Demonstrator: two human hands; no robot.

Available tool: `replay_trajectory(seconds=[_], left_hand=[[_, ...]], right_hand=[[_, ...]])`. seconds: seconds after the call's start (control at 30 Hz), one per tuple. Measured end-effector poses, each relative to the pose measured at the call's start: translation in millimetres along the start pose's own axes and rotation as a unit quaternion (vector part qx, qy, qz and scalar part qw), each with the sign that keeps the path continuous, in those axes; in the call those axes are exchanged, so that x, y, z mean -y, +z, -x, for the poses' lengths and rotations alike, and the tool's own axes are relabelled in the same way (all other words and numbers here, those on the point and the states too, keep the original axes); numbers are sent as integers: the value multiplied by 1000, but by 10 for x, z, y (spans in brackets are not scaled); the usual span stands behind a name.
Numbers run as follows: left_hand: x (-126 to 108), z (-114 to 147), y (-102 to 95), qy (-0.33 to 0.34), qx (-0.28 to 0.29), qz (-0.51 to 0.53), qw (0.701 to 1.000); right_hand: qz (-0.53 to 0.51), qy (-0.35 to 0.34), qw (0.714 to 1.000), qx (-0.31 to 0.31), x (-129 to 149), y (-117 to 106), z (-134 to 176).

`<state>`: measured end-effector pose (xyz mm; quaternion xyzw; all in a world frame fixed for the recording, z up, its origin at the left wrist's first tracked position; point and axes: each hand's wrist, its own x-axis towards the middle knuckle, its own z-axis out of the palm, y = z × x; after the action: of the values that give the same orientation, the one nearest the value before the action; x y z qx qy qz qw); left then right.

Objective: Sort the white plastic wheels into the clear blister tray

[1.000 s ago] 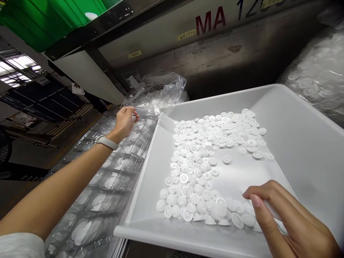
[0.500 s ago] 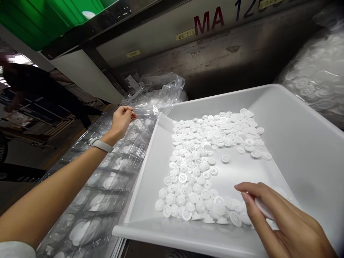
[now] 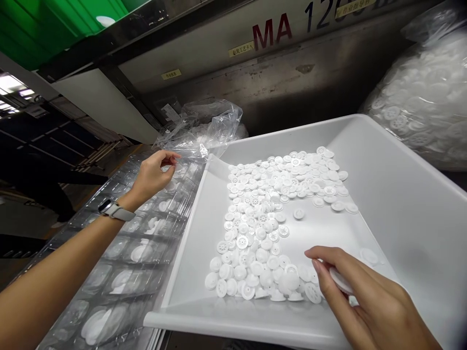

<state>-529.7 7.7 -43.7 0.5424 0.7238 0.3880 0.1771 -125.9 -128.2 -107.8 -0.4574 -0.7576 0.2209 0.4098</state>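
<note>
My right hand (image 3: pixel 372 291) is over the near right side of the large white tub (image 3: pixel 412 189). A round white plastic disc (image 3: pixel 341 281) is gripped between its thumb and fingers. Many similar small white wheel-like discs (image 3: pixel 255 218) lie in the tub, heaped along its left and far sides. My left hand (image 3: pixel 155 172) is above the clear compartment trays (image 3: pixel 140 233) at the left, its thumb and fingers parted with nothing visible between them. Pale parts sit in the trays' compartments.
A crumpled clear plastic bag (image 3: pixel 211 124) lies beyond the trays. At the right, a big clear bag (image 3: pixel 426 97) full of white discs stands against the tub. A machine panel (image 3: pixel 204 61) runs along the back, with a green bin (image 3: pixel 62 29) above at the left.
My left hand has drawn back slightly, and its pinched fingers have parted. My right hand keeps hold of the disc. The view has shifted a little, and the person at the left has moved.
</note>
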Motion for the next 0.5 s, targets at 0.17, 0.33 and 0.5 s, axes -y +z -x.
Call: replay_trajectory(seconds=[0.17, 0.33, 0.5], left_hand=[[-8, 51, 10, -24, 36, 1, 999], [-188, 96, -25, -52, 19, 36, 998], [-505, 679, -284, -93, 19, 150, 984]], right_hand=[[8, -3, 1000, 3, -4, 3, 20], [15, 17, 999, 39, 1, -15, 20], [36, -20, 990, 137, -18, -34, -18]])
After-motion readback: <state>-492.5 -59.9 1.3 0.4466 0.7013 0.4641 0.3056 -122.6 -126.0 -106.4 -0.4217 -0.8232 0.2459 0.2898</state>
